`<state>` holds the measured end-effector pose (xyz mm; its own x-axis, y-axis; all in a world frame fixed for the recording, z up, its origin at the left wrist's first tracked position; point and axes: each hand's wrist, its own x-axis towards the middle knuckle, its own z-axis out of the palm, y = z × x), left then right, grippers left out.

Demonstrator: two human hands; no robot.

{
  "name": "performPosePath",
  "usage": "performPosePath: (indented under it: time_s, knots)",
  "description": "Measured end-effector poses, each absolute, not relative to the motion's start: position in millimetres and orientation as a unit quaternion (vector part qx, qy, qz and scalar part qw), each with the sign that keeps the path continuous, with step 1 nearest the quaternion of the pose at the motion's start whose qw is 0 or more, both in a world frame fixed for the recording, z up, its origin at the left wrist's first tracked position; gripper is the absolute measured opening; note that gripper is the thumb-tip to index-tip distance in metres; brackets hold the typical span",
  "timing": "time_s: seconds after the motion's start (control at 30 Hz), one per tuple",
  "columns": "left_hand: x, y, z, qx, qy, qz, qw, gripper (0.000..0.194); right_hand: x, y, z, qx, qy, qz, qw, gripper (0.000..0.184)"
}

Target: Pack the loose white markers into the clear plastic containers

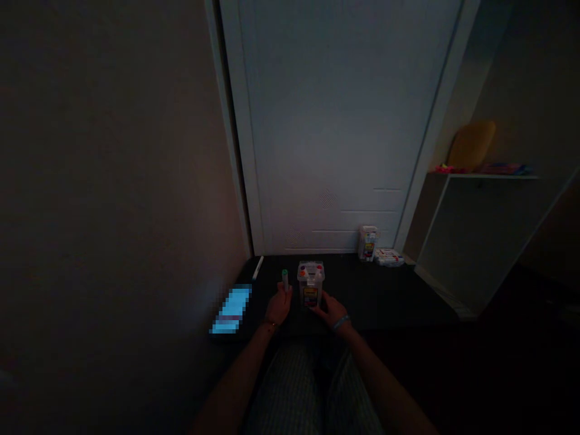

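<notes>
My left hand (278, 306) is closed round a marker (285, 281) with a green cap, held upright just left of a clear plastic box (310, 290). Several markers with orange, purple and red ends stand inside that box, and a coloured label is on its front. Against the box's lower right side, my right hand (333, 313) grips it with the fingers curved round the corner. Another marker, white with a dark end (258, 267), lies on the black table (344, 296) to the left.
A blurred-out bright screen (232, 310) lies at the table's left edge. At the back right stand a second labelled box (368, 243) and a white packet (388, 257). Behind the table is a white door (335, 121); a cabinet (480, 229) stands to the right.
</notes>
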<state>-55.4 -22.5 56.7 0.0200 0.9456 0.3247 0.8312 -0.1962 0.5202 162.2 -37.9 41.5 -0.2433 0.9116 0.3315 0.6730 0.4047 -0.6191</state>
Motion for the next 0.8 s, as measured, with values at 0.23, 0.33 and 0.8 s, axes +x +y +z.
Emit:
performPosePath:
  time_s: [0.23, 0.33, 0.8]
  knots:
    - [-53.9, -37.1, 58.4, 0.795, 0.552, 0.251, 0.009, 0.030, 160.8, -35.0, 41.9, -0.523, -0.774, 0.161, 0.318, 0.062]
    - [-53.3, -40.2, 60.2, 0.824, 0.522, 0.220, -0.016, 0.028, 162.1, -36.9, 43.4, -0.520, -0.766, 0.175, 0.335, 0.060]
    - [-48.8, -43.2, 67.2, 0.884, 0.437, 0.164, -0.011, 0.022, 164.9, -40.8, 45.8, -0.442, -0.724, 0.302, 0.435, 0.073]
